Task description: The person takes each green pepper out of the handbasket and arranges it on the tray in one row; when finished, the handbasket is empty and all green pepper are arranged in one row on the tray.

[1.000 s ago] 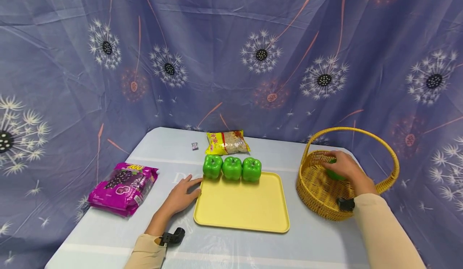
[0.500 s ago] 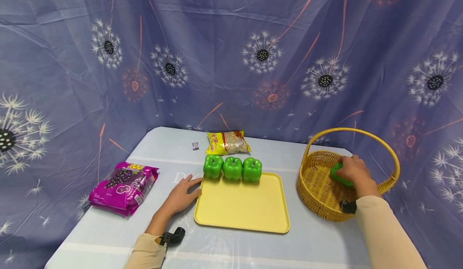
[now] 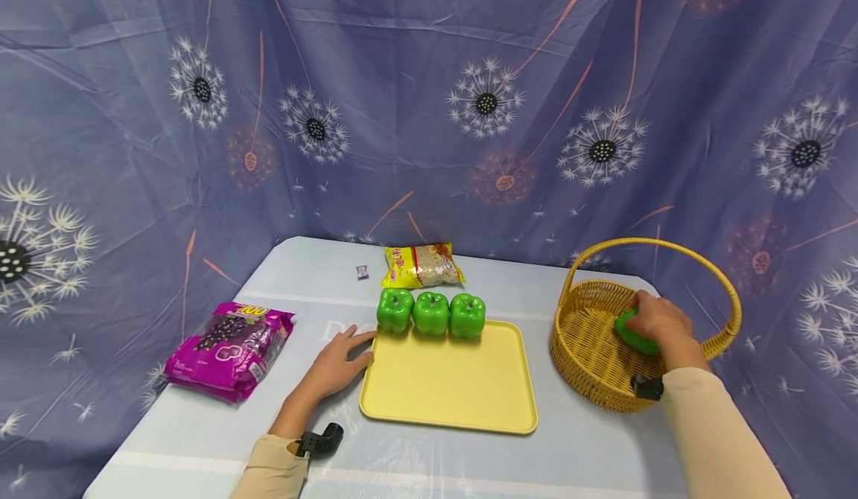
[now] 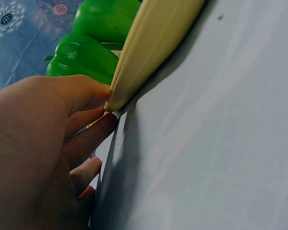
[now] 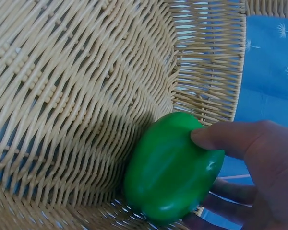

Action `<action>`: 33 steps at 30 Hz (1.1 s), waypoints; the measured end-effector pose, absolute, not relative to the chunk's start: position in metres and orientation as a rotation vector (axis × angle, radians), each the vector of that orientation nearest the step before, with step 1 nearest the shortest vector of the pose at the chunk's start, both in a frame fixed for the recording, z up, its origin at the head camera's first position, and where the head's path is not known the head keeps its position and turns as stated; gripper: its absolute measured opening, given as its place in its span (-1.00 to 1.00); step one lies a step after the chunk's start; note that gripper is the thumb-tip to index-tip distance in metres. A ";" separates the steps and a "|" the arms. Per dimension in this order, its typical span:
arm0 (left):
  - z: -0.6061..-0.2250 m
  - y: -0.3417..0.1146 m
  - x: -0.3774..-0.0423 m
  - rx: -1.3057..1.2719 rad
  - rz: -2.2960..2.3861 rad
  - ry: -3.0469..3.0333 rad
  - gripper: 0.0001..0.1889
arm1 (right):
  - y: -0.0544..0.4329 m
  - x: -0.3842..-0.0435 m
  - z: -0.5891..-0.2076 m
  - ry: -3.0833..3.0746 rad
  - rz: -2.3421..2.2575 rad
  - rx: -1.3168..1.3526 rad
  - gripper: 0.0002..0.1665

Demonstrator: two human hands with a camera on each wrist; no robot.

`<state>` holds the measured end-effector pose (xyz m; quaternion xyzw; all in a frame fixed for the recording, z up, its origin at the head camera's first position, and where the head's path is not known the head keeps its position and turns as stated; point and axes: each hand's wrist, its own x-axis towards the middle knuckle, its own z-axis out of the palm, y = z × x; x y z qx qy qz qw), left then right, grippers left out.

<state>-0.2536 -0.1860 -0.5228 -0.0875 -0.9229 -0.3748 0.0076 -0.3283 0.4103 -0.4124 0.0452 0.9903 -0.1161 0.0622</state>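
In the head view, my left hand (image 3: 338, 361) lies on the table with its fingers spread and fingertips touching the left rim of a yellow tray (image 3: 456, 387). Up close, the left wrist view has the thumb against the tray's rim (image 4: 149, 52). Three glossy green bell peppers (image 3: 430, 313) stand in a row along the tray's far left side. On the right, my right hand (image 3: 663, 324) reaches into a wicker basket (image 3: 579, 369) and grips a smooth green pepper (image 5: 170, 167) between thumb and fingers. That pepper sits low, against the basket's inner side; its far side is hidden.
A yellow snack bag (image 3: 424, 264) lies behind the peppers, with a small wrapped piece (image 3: 362, 272) to its left. Purple packs (image 3: 231, 350) with grape pictures occupy the table's left side. The basket's tall handle (image 3: 650, 240) arches over the right hand. A patterned curtain (image 3: 402, 112) hangs behind.
Inside the basket, my right hand has moved right and slightly nearer with the green pepper in its grip. My left hand and the tray stay where they were.
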 end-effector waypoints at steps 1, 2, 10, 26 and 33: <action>-0.523 -0.186 -0.254 -0.272 -1.169 -2.887 -0.53 | 0.411 -0.328 -0.412 2.990 -0.357 0.136 -0.34; -0.523 -0.186 -0.254 -0.268 -1.171 -2.890 -0.53 | 0.411 -0.329 -0.412 2.988 -0.371 0.137 -0.34; -0.523 -0.187 -0.253 -0.277 -1.165 -2.884 -0.53 | 0.410 -0.331 -0.409 3.051 -0.527 0.080 -0.40; -0.522 -0.186 -0.253 -0.274 -1.170 -2.881 -0.53 | 0.400 -0.319 -0.404 3.109 -0.801 -0.027 -0.33; -0.524 -0.187 -0.254 -0.273 -1.174 -2.887 -0.53 | 0.395 -0.312 -0.406 3.113 -0.863 -0.062 -0.33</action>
